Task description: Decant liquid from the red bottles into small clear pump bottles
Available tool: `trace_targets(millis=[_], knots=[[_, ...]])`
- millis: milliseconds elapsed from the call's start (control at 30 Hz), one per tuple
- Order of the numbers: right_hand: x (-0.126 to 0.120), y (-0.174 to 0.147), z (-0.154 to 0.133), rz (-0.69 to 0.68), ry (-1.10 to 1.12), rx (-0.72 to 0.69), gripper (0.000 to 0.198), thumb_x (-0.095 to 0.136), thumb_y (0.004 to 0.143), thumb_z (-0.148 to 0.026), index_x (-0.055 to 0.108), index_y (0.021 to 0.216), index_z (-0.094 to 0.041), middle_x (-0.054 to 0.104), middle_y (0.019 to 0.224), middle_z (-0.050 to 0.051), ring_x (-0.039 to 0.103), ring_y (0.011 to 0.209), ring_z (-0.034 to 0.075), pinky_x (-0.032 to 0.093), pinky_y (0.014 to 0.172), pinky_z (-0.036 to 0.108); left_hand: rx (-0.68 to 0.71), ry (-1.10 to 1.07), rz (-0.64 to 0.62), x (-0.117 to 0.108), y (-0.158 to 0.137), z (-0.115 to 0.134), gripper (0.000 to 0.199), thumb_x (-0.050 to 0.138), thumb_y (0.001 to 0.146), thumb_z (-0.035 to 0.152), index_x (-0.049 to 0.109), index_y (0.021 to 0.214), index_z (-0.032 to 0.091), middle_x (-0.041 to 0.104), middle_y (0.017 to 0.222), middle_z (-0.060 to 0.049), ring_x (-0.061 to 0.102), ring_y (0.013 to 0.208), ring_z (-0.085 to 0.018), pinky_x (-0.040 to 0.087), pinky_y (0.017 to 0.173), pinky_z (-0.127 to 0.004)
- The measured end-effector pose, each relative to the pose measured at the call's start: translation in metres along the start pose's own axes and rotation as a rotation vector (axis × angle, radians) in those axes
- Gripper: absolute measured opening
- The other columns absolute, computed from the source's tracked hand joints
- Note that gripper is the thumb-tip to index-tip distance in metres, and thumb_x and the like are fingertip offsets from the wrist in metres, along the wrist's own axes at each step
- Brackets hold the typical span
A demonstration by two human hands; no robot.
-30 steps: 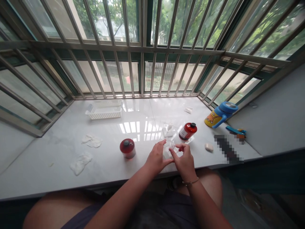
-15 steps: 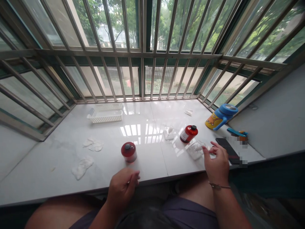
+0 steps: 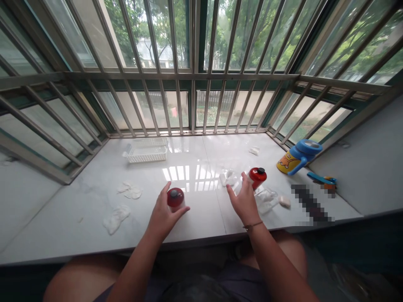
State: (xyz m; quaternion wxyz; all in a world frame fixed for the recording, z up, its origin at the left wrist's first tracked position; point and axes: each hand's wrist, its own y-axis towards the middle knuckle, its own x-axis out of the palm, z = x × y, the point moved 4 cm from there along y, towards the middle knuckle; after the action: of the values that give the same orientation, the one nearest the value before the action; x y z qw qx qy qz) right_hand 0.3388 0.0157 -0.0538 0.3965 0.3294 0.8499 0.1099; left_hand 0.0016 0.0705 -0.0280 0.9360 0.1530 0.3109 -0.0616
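A red bottle with a black cap (image 3: 175, 199) stands upright on the white counter. My left hand (image 3: 164, 212) is around its near left side, with thumb and fingers spread; the thumb sticks out past the bottle, and I cannot tell whether the palm touches it. A second red bottle with a black cap (image 3: 258, 179) stands to the right, partly covered by my right hand (image 3: 244, 201). That hand is open, thumb and fingers apart, and holds nothing. Clear plastic packaging (image 3: 267, 200) lies beside its wrist, and a small pale block (image 3: 285, 201) lies farther right.
A white perforated basket (image 3: 147, 158) sits at the back left. Crumpled white gloves or tissues (image 3: 116, 219) lie on the left. More clear plastic (image 3: 228, 178) lies mid-counter. A blue and yellow mug (image 3: 297, 157) stands back right, near a blue strap (image 3: 317, 178). Metal bars (image 3: 192, 76) bound the rear.
My left hand has opened and moved forward to the left bottle. My right hand has moved left, from the plastic packaging to beside the right bottle. The view has shifted slightly.
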Motion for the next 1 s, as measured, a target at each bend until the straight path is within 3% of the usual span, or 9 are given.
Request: trace_targets(millis=[167, 367, 567, 833, 933, 1000], knots=[[0.039, 0.029, 0.023, 0.0, 0.024, 0.129, 0.086, 0.065, 0.091, -0.059, 0.039, 0.154, -0.008, 0.048, 0.157, 0.031, 0.046, 0.149, 0.043, 0.037, 0.123, 0.064, -0.021, -0.042, 0.014, 0.013, 0.006, -0.009, 0.07, 0.082, 0.086, 0.045, 0.051, 0.146, 0.026, 0.063, 0.147, -0.012, 0.064, 0.136, -0.033, 0.054, 0.113, -0.052], [0.073, 0.048, 0.021, -0.066, 0.089, 0.134, 0.079, 0.068, 0.088, -0.06, 0.047, 0.147, -0.013, 0.057, 0.147, 0.025, 0.062, 0.13, 0.036, 0.049, 0.113, 0.057, -0.006, -0.065, 0.029, 0.014, 0.004, -0.011, 0.066, 0.081, 0.087, 0.044, 0.051, 0.143, 0.027, 0.064, 0.143, -0.011, 0.066, 0.13, -0.032, 0.055, 0.11, -0.051], [0.112, 0.051, -0.024, -0.204, 0.199, 0.045, 0.072, 0.07, 0.089, -0.056, 0.046, 0.148, -0.019, 0.062, 0.145, 0.019, 0.067, 0.124, 0.033, 0.056, 0.106, 0.052, 0.004, -0.066, 0.029, 0.016, 0.005, -0.013, 0.067, 0.081, 0.087, 0.043, 0.049, 0.144, 0.026, 0.063, 0.145, -0.012, 0.065, 0.132, -0.031, 0.053, 0.113, -0.051], [0.166, 0.022, -0.099, -0.427, 0.338, -0.228, 0.068, 0.074, 0.092, -0.043, 0.048, 0.152, -0.025, 0.059, 0.152, 0.014, 0.061, 0.139, 0.03, 0.052, 0.117, 0.05, 0.021, -0.079, 0.036, 0.015, 0.006, -0.014, 0.065, 0.081, 0.087, 0.042, 0.05, 0.143, 0.027, 0.064, 0.143, -0.011, 0.066, 0.131, -0.031, 0.054, 0.112, -0.051], [0.168, 0.017, -0.112, -0.484, 0.364, -0.296, 0.079, 0.077, 0.09, -0.046, 0.044, 0.158, -0.025, 0.054, 0.159, 0.014, 0.053, 0.148, 0.031, 0.047, 0.122, 0.052, 0.031, -0.085, 0.039, 0.015, 0.006, -0.014, 0.065, 0.081, 0.088, 0.042, 0.05, 0.143, 0.027, 0.064, 0.143, -0.011, 0.066, 0.132, -0.031, 0.054, 0.112, -0.051], [0.153, 0.022, -0.113, -0.465, 0.351, -0.32, 0.081, 0.074, 0.093, -0.051, 0.041, 0.161, -0.023, 0.049, 0.163, 0.016, 0.045, 0.154, 0.034, 0.04, 0.127, 0.055, 0.034, -0.083, 0.039, 0.015, 0.006, -0.013, 0.064, 0.081, 0.088, 0.042, 0.05, 0.143, 0.027, 0.064, 0.143, -0.011, 0.065, 0.132, -0.031, 0.054, 0.113, -0.051]])
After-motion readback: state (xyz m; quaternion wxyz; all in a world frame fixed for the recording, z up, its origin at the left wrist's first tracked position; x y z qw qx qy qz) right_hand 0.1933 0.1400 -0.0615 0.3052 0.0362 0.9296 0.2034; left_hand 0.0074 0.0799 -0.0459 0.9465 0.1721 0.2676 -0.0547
